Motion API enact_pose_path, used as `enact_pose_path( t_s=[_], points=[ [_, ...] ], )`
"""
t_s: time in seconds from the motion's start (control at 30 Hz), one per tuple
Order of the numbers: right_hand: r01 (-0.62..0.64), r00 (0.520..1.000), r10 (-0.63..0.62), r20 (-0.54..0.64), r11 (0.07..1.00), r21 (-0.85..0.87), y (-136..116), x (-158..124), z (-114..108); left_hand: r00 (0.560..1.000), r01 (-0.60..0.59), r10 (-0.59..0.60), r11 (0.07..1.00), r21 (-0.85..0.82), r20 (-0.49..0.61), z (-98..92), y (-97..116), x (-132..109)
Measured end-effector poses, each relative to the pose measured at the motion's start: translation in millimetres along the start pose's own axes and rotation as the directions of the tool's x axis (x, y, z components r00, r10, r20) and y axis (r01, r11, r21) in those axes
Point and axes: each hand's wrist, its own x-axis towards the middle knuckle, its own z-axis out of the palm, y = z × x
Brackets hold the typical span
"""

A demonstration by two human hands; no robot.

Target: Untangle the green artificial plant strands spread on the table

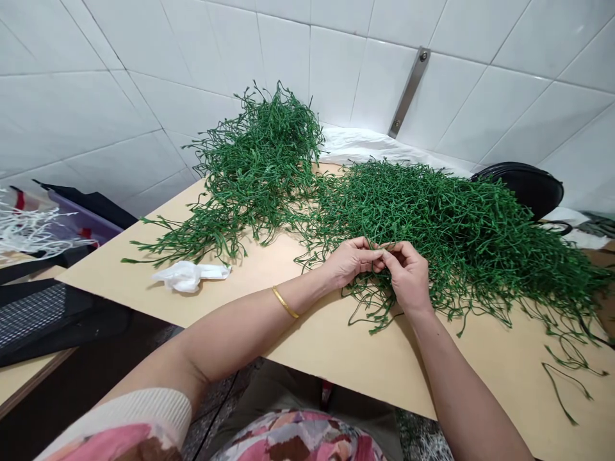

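My left hand (353, 261) and my right hand (407, 272) meet fingertip to fingertip above the table. Both are closed in a pinch on a thin green artificial stem, whose ends are partly hidden by my fingers. Around and behind them lies a large heap of green artificial stems (413, 205), thin and wiry with small knobbed ends. A few loose strands (377, 307) hang just below my hands. Another pile of green stems (262, 150) rises at the back left, its strands spreading toward the table's left side.
On the tan tabletop (254, 307) a crumpled white tissue or plastic piece (187, 275) lies at left. A black rounded bag (521, 186) stands behind the heap at right. White strands (33, 224) lie far left. A metal bracket (408, 93) is fixed to the tiled wall.
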Motion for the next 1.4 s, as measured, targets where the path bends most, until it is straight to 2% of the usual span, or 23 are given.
enact_pose_path(
  t_s=[0.2,0.27,0.37,0.43,0.5,0.6,0.7,0.83,0.9,0.97,1.03,1.17,1.3,1.4],
  points=[
    [0.050,0.997,-0.058,-0.059,0.991,-0.126,-2.8,-4.0,4.4,0.998,0.054,-0.056,0.995,-0.081,-0.021,3.5,-2.7,0.7],
    [0.162,0.982,-0.182,-0.050,0.949,-0.271,-4.1,-5.1,4.9,0.997,0.066,-0.070,0.991,-0.120,-0.033,3.3,-4.3,1.8],
    [0.368,0.915,-0.401,0.036,0.797,-0.478,-5.9,-6.3,4.4,0.996,0.082,-0.087,0.988,-0.129,-0.031,1.8,-4.0,3.2],
    [0.437,0.885,-0.456,0.093,0.744,-0.505,-6.4,-6.5,3.4,0.994,0.113,-0.112,0.987,-0.112,0.022,0.7,-1.3,3.5],
    [0.451,0.880,-0.464,0.097,0.756,-0.475,-5.8,-6.1,2.2,0.986,0.154,-0.146,0.983,-0.097,0.081,-0.1,2.4,3.2],
    [0.390,0.913,-0.407,0.036,0.842,-0.373,-2.5,-4.6,0.5,0.980,0.182,-0.174,0.980,-0.080,0.099,-0.7,6.1,2.8],
    [0.322,0.941,-0.338,0.001,0.895,-0.308,2.0,-3.8,-0.1,0.984,0.171,-0.167,0.983,-0.074,0.056,-1.2,5.6,3.8],
    [0.385,0.911,-0.413,0.007,0.842,-0.377,3.0,-6.1,1.1,0.986,0.156,-0.164,0.978,-0.140,-0.044,-0.8,3.6,6.0],
    [0.414,0.897,-0.442,0.024,0.817,-0.401,0.9,-7.4,2.2,0.983,0.161,-0.172,0.977,-0.143,-0.067,0.1,3.5,6.2],
    [0.412,0.898,-0.439,0.016,0.830,-0.376,-0.9,-8.0,3.4,0.982,0.170,-0.179,0.979,-0.115,-0.068,0.9,3.7,5.7],
    [0.367,0.923,-0.385,-0.008,0.886,-0.284,-1.0,-7.7,4.8,0.983,0.174,-0.179,0.982,-0.078,-0.052,1.3,3.7,5.1],
    [0.165,0.986,-0.165,-0.024,0.986,0.003,2.0,-6.2,7.9,0.986,0.165,-0.167,0.985,-0.057,-0.031,1.8,3.2,4.2],
    [0.038,0.999,-0.036,-0.014,0.978,0.205,1.3,-3.8,10.0,0.985,0.160,-0.164,0.984,-0.073,-0.055,4.0,3.0,3.5],
    [-0.014,1.000,0.011,0.014,0.961,0.275,-1.3,-1.7,9.6,0.979,0.203,-0.203,0.978,-0.048,0.002,4.7,2.9,2.9]
  ],
)
